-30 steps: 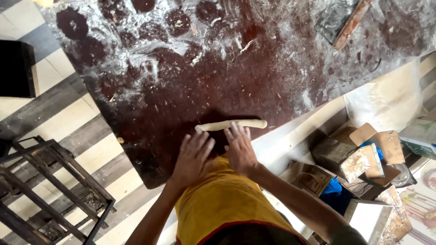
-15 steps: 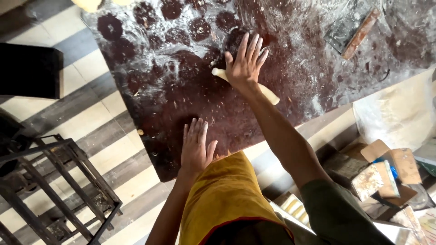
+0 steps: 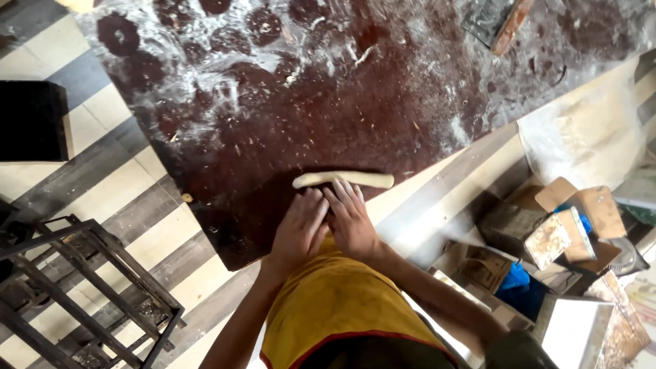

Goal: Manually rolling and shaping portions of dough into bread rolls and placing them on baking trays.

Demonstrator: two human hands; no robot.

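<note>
A pale rope of dough (image 3: 342, 180) lies on the dark, flour-dusted work board (image 3: 355, 89), near its front edge. Both hands rest flat side by side just behind the rope. My left hand (image 3: 301, 225) has its fingers spread, tips close to the dough's left part. My right hand (image 3: 352, 215) touches the rope's middle with its fingertips. Neither hand grips the dough; the palms lie open on the board.
A scraper with a wooden handle (image 3: 502, 24) lies at the board's far right. A black metal frame (image 3: 82, 287) stands on the striped floor at left. Opened cardboard boxes (image 3: 547, 239) and a white sack (image 3: 588, 137) crowd the floor at right.
The right hand, stretched far out over the dough half a second ago, has drawn back. The rope rolled back toward me and both hands are together behind it again.
</note>
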